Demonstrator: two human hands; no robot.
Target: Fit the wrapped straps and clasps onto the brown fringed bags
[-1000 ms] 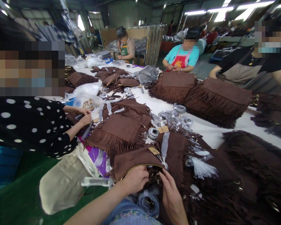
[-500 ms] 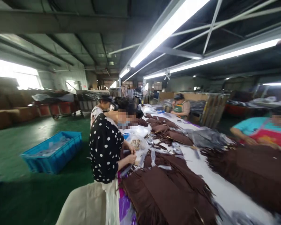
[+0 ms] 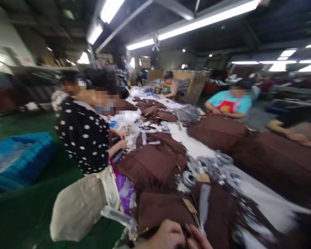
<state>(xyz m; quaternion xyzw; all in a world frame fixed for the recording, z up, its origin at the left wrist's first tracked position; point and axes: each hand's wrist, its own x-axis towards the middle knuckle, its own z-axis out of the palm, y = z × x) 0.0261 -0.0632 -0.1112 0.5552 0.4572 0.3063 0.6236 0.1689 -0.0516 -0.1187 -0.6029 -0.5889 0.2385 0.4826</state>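
Note:
A brown suede bag with fringe (image 3: 160,207) lies at the near edge of the table, with a paper tag (image 3: 189,205) and a clear plastic strip (image 3: 204,204) on it. My left hand (image 3: 168,237) shows at the bottom edge with its fingers curled on the bag's near rim. My right hand (image 3: 200,241) is right beside it; only the fingertips show, pressed together at the same spot on the bag. What they pinch is hidden. The view is blurred by motion.
A co-worker in a black polka-dot top (image 3: 83,138) stands close on my left, handling small parts. More fringed brown bags (image 3: 150,162) and tall stacks (image 3: 274,155) cover the white table (image 3: 197,147). Plastic-wrapped coils (image 3: 209,166) lie mid-table. A blue crate (image 3: 18,159) sits on the green floor. Other workers are opposite.
The camera swung up toward the ceiling and has come partway back down. My hands left the view and now show again at the bottom edge, still on the same bag.

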